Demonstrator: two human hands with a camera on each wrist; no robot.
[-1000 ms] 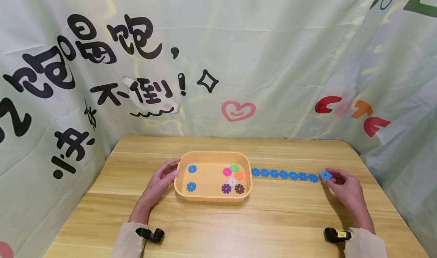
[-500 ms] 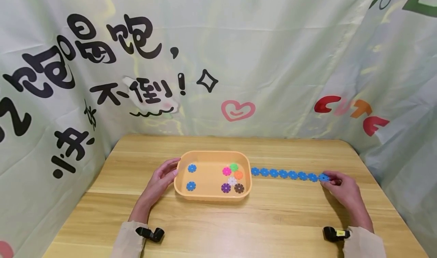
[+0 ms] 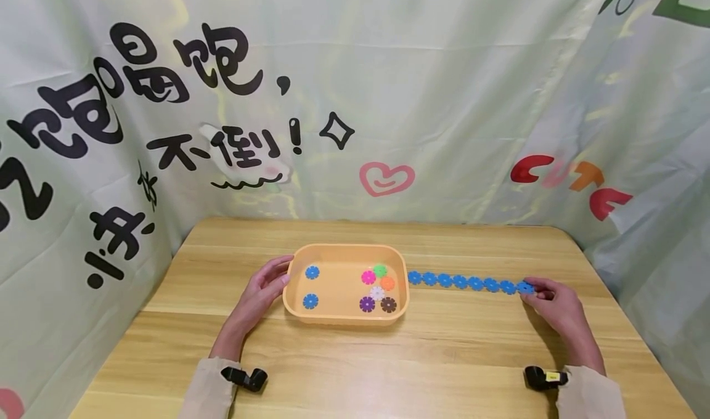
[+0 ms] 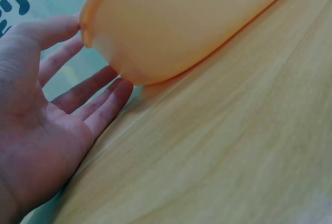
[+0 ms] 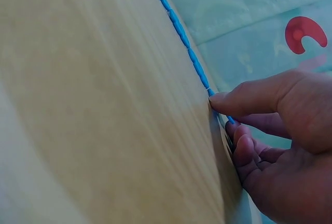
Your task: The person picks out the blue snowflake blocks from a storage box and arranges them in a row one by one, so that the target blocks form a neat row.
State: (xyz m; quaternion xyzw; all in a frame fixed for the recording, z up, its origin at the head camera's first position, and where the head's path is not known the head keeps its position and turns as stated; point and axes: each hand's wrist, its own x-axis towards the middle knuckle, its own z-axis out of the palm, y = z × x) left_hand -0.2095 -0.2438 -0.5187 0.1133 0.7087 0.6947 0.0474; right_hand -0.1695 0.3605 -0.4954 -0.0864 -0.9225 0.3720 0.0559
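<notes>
Between thumb and fingertips, my right hand (image 3: 561, 305) pinches a blue snowflake disc (image 3: 524, 288), notched around its edge. That disc sits at the right end of a straight row of blue snowflake discs (image 3: 460, 281), low over the table. Edge-on, the row (image 5: 182, 36) appears as a thin blue line in the right wrist view. My left hand (image 3: 264, 288) rests against the left end of an orange plastic tray (image 3: 346, 320), its fingers fairly straight. In the left wrist view, the fingertips touch the rim and outer wall of the tray (image 4: 171, 32).
Inside the tray, two blue discs (image 3: 312, 272) lie at left. Pink, green, orange, white, purple and brown discs (image 3: 367, 304) cluster at right. The row's left end meets the tray's right side. A printed curtain (image 3: 444, 98) stands behind the wooden table (image 3: 388, 370).
My right hand has moved slightly left and down with its blue disc, closing the gap to the row's end. In the last half second it has hardly moved. The left hand stays at the tray.
</notes>
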